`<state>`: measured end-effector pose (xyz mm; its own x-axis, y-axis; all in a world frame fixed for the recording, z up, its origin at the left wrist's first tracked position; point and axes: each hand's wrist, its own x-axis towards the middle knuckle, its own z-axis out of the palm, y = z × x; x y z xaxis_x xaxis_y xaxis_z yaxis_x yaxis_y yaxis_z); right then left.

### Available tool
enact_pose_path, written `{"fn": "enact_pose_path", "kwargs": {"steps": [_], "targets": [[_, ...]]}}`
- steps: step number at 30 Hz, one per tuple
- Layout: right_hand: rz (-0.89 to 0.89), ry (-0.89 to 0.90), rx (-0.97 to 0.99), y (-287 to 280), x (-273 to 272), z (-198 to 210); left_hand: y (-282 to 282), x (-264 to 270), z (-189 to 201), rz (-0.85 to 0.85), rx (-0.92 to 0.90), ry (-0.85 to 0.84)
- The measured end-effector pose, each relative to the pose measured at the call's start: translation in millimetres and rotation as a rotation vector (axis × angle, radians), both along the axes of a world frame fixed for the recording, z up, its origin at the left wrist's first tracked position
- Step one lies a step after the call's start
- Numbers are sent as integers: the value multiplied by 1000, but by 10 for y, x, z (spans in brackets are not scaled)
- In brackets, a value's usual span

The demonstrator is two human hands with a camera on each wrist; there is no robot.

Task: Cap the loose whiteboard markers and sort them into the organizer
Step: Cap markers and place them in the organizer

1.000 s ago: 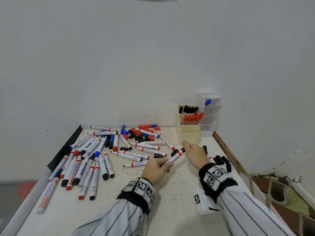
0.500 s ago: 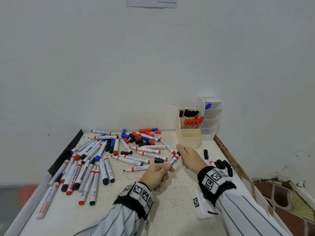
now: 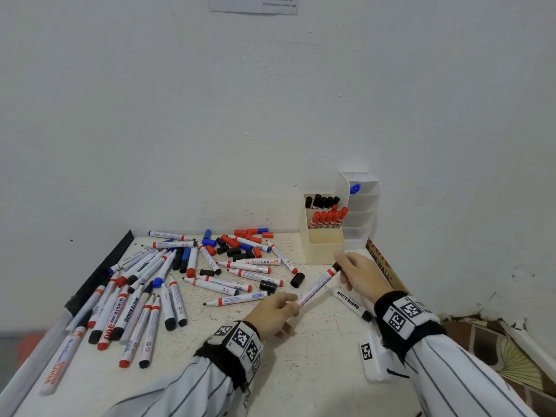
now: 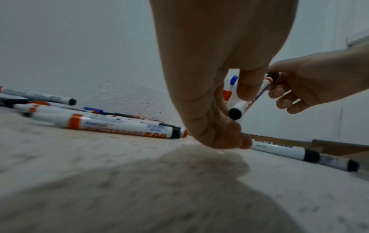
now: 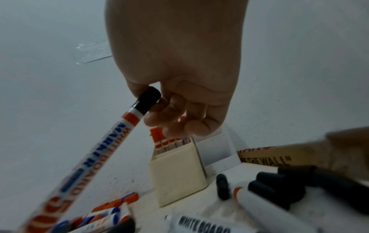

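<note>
A white marker [image 3: 316, 285] with an orange band is held tilted above the table between both hands. My left hand [image 3: 290, 302] pinches its rear end [image 4: 235, 112]. My right hand [image 3: 341, 266] pinches the black cap [image 5: 148, 100] seated on its front end. The cream organizer [image 3: 325, 251] stands just behind, with black-capped and red-capped markers in it. A white tiered organizer [image 3: 361, 233] beside it holds one blue-capped marker [image 3: 355, 188]. Many loose markers [image 3: 144, 284] and loose caps [image 3: 237, 248] lie on the table to the left.
Two black caps [image 3: 267, 285] lie near my left hand. A "WHITE BOARD" marker [image 3: 349, 302] lies under my right wrist, with several black caps [image 5: 279, 186] beside it. A cardboard box [image 3: 382, 266] borders the table's right edge, a black strip [image 3: 99, 275] the left.
Both hands have carried the marker a little to the right, toward the cream organizer. My right hand's fingers have closed over the black cap at the marker's front end.
</note>
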<state>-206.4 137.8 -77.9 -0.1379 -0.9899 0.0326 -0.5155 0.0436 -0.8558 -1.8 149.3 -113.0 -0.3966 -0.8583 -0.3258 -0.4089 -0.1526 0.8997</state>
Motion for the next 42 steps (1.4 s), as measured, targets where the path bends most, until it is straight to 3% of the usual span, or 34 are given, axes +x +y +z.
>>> {"fn": "enact_pose_path", "kwargs": {"steps": [8, 14, 24, 28, 34, 42], "targets": [[-305, -66, -173, 44, -525, 235, -101, -724, 150, -187, -257, -311], [-334, -32, -230, 130, -776, 313, -194, -1115, -24, -376, -429, -488], [-278, -44, -276, -43, -786, 387, -267, -1001, -70, -329, -487, -790], [-239, -100, -393, -211, -628, 543, -324, -973, -64, -210, -359, -769], [-218, -38, -555, -720, -355, 864, -414, -821, -116, -56, -354, -600], [-162, 158, -485, -1346, -72, 904, -468, -610, -117, 21, -356, -484]]}}
